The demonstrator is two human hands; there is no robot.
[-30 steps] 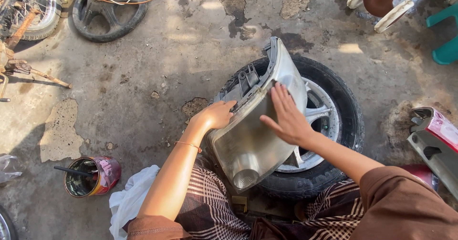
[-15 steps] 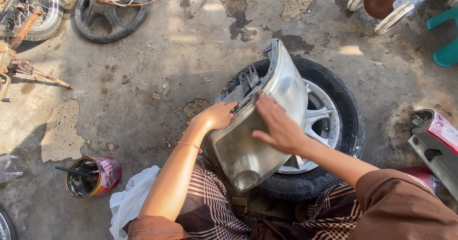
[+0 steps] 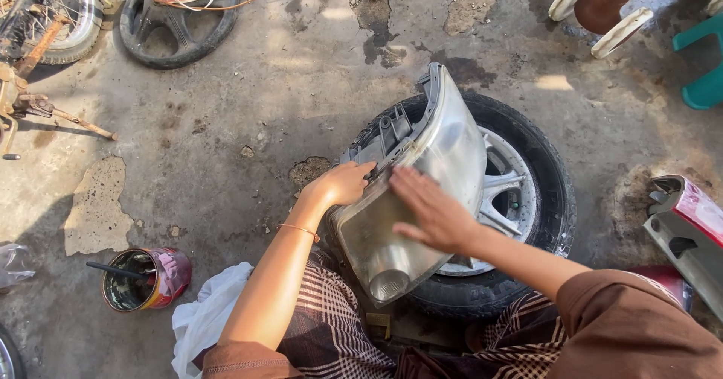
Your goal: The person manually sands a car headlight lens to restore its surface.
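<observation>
Headlight assembly (image 3: pixel 422 191) propped on car wheel (image 3: pixel 527 198). Left hand (image 3: pixel 343 183) grips its left edge; right hand (image 3: pixel 433 213) flat, fingers spread, on lens. Paint can (image 3: pixel 147 277) nearby.

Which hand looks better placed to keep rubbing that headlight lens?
The right hand, probably: it lies flat on the lens of the headlight. The left hand grips the lamp's edge, steadying it on the tyre.
</observation>
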